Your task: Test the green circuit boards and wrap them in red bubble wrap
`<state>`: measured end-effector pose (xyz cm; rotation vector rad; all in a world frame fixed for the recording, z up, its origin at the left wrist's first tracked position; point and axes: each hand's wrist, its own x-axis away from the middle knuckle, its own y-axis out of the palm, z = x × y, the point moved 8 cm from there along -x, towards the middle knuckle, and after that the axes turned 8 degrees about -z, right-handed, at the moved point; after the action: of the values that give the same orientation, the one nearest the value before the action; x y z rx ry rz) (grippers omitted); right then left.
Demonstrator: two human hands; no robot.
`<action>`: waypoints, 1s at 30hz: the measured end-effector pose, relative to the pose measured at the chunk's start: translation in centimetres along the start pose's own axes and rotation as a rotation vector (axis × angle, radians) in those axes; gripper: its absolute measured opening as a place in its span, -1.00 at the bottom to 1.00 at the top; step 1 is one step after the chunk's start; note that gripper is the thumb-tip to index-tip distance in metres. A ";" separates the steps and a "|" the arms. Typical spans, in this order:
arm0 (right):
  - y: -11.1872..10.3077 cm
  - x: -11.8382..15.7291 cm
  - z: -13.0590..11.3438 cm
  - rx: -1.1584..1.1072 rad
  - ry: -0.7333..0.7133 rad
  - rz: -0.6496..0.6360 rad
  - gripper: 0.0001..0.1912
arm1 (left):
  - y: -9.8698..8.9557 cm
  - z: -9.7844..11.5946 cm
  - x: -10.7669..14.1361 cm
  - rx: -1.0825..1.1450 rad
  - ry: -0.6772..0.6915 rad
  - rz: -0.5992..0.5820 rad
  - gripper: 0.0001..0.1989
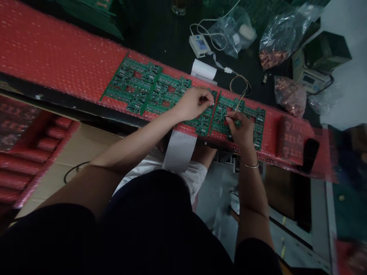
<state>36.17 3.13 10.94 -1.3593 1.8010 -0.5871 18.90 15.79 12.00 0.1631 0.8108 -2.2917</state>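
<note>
Several green circuit boards (160, 93) lie in a row on red bubble wrap (71, 46). Above the boards right of the middle is my left hand (192, 104), its thumb and forefinger closed in a pinch; anything between the tips is too small to name. My right hand (243, 128) pinches the end of a thin cable (239, 104) low over the rightmost boards. The cable's tip is hidden by the fingers. From there it loops back to a white connector (228, 70) and a small white device with a screen (199, 46).
Behind the boards lies a white paper strip (203, 69). Plastic bags of copper-coloured parts (272, 58) stand at the back right, beside a boxy instrument (311, 78). A wrapped bundle (290, 136) and a black object (310, 154) sit at the right end. White paper (180, 151) hangs over my lap.
</note>
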 end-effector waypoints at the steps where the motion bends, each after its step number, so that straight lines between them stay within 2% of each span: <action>1: 0.1 0.0 -0.1 0.006 -0.016 0.000 -0.78 | 0.7 -0.4 -0.6 -0.007 0.004 -0.035 -0.88; 5: 0.2 -0.1 -0.5 0.034 -0.057 0.005 -0.81 | 2.8 -1.3 -2.5 -0.065 0.033 -0.147 -0.87; 16: 0.8 -0.2 -0.7 0.099 -0.090 -0.062 -0.82 | 5.8 -2.8 -7.4 -0.187 0.075 -0.304 -0.78; 22: 1.2 0.0 0.8 0.054 -0.022 0.010 -0.75 | 8.0 -3.0 -8.9 -0.255 0.145 -0.429 -0.81; 30: 1.2 0.0 0.8 0.019 -0.029 0.018 -0.81 | 9.1 -2.4 -9.7 -0.386 0.208 -0.504 -0.87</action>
<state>36.13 3.59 9.53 -1.3316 1.7783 -0.5703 31.86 17.56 8.60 0.0204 1.5282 -2.5416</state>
